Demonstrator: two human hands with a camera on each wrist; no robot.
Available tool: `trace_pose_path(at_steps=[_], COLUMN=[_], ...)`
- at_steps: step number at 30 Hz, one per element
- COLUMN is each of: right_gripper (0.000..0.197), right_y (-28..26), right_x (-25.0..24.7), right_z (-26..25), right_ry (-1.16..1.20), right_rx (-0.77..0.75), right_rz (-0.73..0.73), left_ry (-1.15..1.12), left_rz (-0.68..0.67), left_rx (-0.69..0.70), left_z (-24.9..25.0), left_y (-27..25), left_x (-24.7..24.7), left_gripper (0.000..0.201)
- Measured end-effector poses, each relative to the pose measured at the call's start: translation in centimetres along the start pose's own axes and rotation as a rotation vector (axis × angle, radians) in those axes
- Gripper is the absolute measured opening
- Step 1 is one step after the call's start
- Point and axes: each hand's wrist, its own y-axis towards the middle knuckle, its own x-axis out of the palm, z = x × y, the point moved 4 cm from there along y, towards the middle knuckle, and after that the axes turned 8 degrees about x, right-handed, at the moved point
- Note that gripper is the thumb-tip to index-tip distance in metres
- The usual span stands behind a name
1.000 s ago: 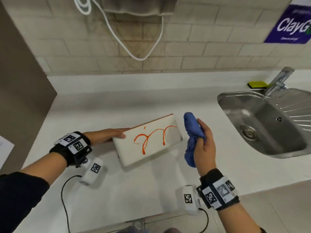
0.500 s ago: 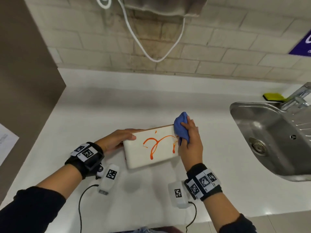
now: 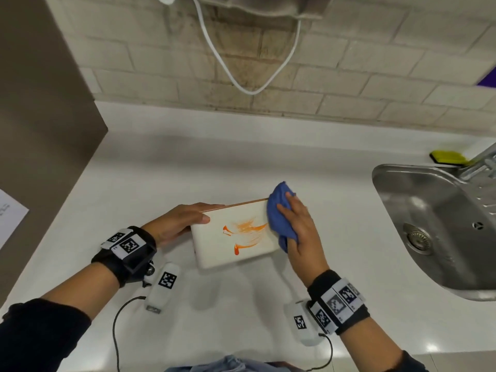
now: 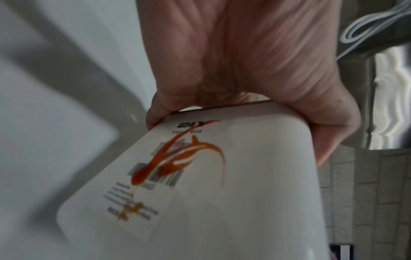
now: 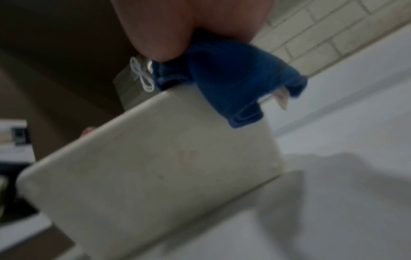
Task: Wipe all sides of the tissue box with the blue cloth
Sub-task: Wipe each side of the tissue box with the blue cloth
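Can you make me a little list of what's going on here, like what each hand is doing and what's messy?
left hand: grips the tissue box at its left end
right hand: holds the blue cloth against the box's right end
mess: orange smears on the box's upper face
nearby: sink, yellow sponge

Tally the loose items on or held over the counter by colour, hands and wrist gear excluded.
White: 1, the tissue box
Blue: 1, the blue cloth
Yellow: 1, the sponge behind the sink
Total: 3
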Motion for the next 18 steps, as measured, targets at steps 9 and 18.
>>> trace_pose_path(at_steps=[9,18], right_gripper=[0.062,0.039], right_y=[-0.4,-0.3], right_x=[8.3,-0.2], right_z=[-6.5,0.1], right_ry=[-0.134,0.146], right_rx=[-0.201,-0.002], right_rz=[-0.325,-0.049], left_ry=[0.021,0.007], left_rz=[0.051,-0.002], left_rx=[0.009,0.012], left_z=[-0.3,-0.1], left_y=[0.2,0.0], left_x=[0.2,0.5], left_gripper=[0.052,0.049])
